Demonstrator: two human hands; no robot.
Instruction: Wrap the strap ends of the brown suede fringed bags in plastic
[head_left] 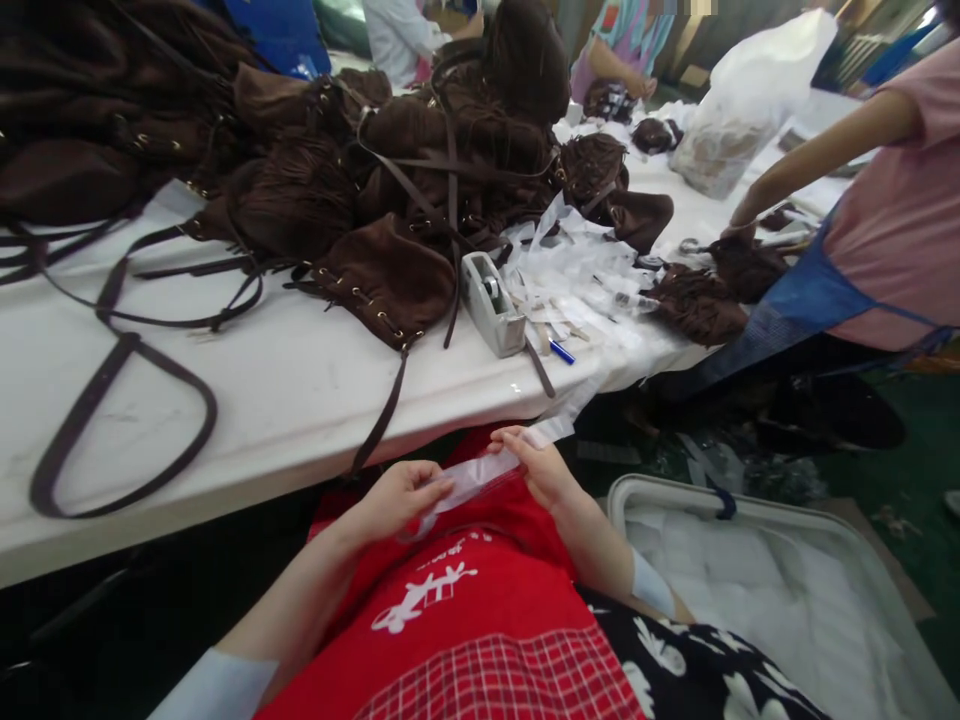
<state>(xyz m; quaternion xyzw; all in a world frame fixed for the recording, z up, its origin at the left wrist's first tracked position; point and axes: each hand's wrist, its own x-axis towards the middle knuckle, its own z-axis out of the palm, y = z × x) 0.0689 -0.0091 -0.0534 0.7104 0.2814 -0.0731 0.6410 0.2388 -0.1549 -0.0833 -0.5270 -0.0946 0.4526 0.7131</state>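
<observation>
A narrow strip of clear plastic point(480, 474) stretches between my two hands, above the red apron on my lap. My left hand point(411, 492) pinches one end of it, thumb against fingers. Farther right, my right hand point(536, 468) is closed on the other end, and some of the plastic sticks out past the fingers toward the table edge. Just beyond my hands stand a grey tape dispenser point(495, 305) and a blue pen point(562, 352). A dark strap point(538, 368) lies beside them.
Brown drawstring bags point(390, 275) with long straps are heaped over the white table point(300, 400). White plastic scraps point(570, 260) lie right of the dispenser. At lower right, a white bin point(750, 500) holds pale packed material. A co-worker's arm point(825, 140) reaches over brown pieces; other people stand across the table.
</observation>
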